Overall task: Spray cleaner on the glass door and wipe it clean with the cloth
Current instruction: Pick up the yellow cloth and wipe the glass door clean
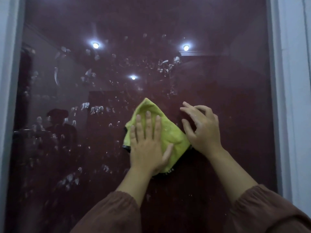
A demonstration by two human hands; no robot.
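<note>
A dark red glass door point(218, 39) fills the view, marked with many white smears and streaks across its left and upper middle. A yellow-green cloth point(170, 132) with a dark edge lies flat against the glass near the centre. My left hand point(147, 142) presses on the cloth with straight, spread fingers. My right hand point(202, 128) is just right of the cloth, its fingers bent and spread with the tips at the glass, the heel of the hand over the cloth's right corner. No spray bottle is in view.
A pale grey door frame point(284, 98) runs down the right side and another frame edge point(8, 98) down the left. The glass reflects three ceiling lights point(95, 45) and a person's dim figure point(58, 125) at the left.
</note>
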